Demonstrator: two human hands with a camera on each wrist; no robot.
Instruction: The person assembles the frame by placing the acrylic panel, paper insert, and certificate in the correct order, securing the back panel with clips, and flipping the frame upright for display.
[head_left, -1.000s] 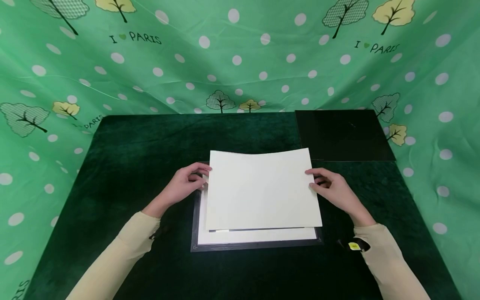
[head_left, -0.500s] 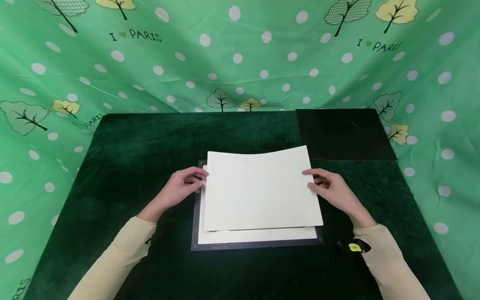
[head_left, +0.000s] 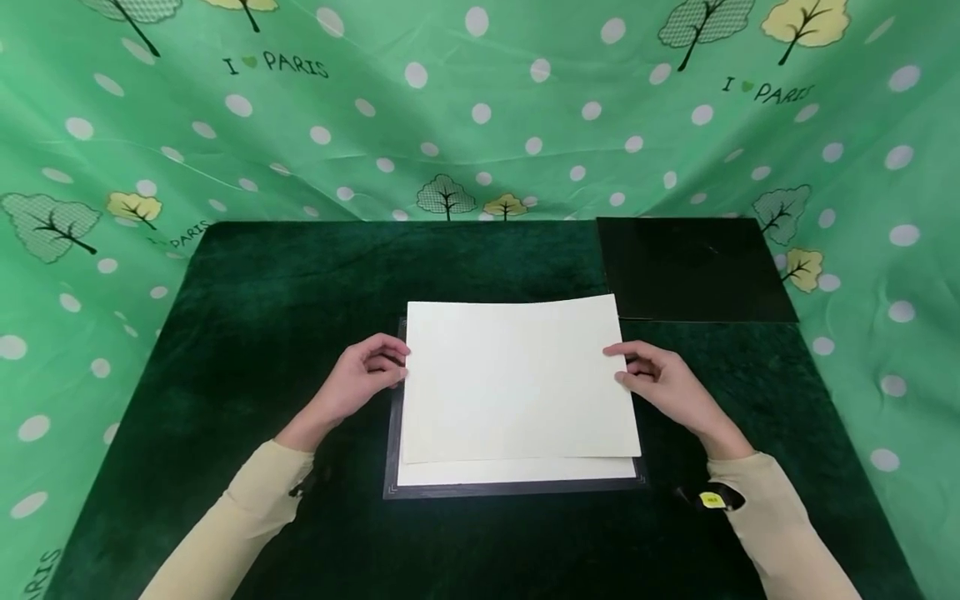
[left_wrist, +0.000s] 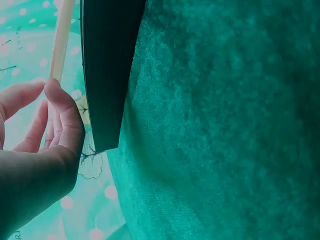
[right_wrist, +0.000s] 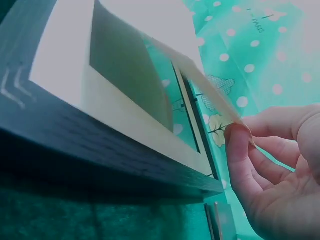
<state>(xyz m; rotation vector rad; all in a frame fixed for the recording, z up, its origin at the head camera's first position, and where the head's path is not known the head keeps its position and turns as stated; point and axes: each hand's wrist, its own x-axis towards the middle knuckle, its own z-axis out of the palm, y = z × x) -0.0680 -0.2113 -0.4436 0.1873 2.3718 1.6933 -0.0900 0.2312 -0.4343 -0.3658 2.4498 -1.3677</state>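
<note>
A white sheet of stiff paper (head_left: 517, 383) hangs over a dark picture frame (head_left: 517, 489), its top edge a little higher on the right. My left hand (head_left: 363, 373) pinches the left edge between thumb and fingers. At the opposite edge, my right hand (head_left: 667, 387) pinches the sheet the same way. In the right wrist view, the sheet's edge (right_wrist: 212, 90) slopes up from the frame (right_wrist: 90, 135). Inside that frame lies a white border (right_wrist: 135, 117), and a strip of it shows below the sheet in the head view. The left wrist view shows the sheet edge-on, above the frame's side (left_wrist: 110, 75).
A flat black panel (head_left: 697, 271) lies at the table's back right corner. Dark green velvety cloth (head_left: 300, 283) covers the table. Green polka-dot fabric (head_left: 480, 100) with printed trees hangs behind and along both sides.
The sheet has shifted slightly left and flattened, its upper edge less bowed. Both hands have kept their pinch; the left moved slightly left and down.
</note>
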